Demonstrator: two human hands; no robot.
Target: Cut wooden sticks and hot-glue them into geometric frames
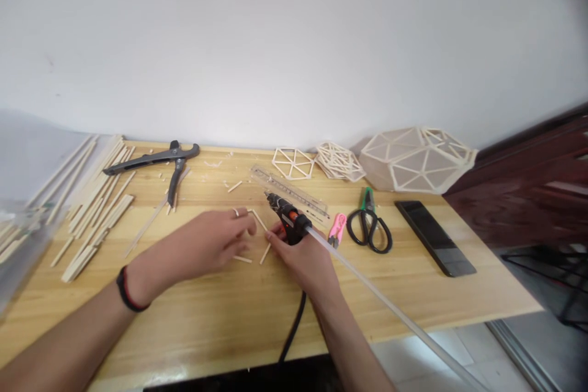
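My right hand (305,254) is wrapped round the handle of a black hot glue gun (289,214). Its nozzle points up and to the left, and a long translucent glue stick (390,306) runs out of its back. My left hand (215,239) hangs over the thin wooden sticks in front of me, fingers loosely bent and apart, slightly blurred. One wooden stick (260,220) slants between the two hands. Another short stick (265,253) lies beside my right fingers, and a third (242,259) shows partly from under my left hand.
Left: wooden sticks (98,220) and a grey cutter (151,159). Behind the glue gun: a clear ruler (294,191), a hexagonal stick frame (293,163) and stacked frames (339,162). Right: a covered stick dome (418,159), pink snips (337,229), black-handled scissors (369,229), a phone (434,237).
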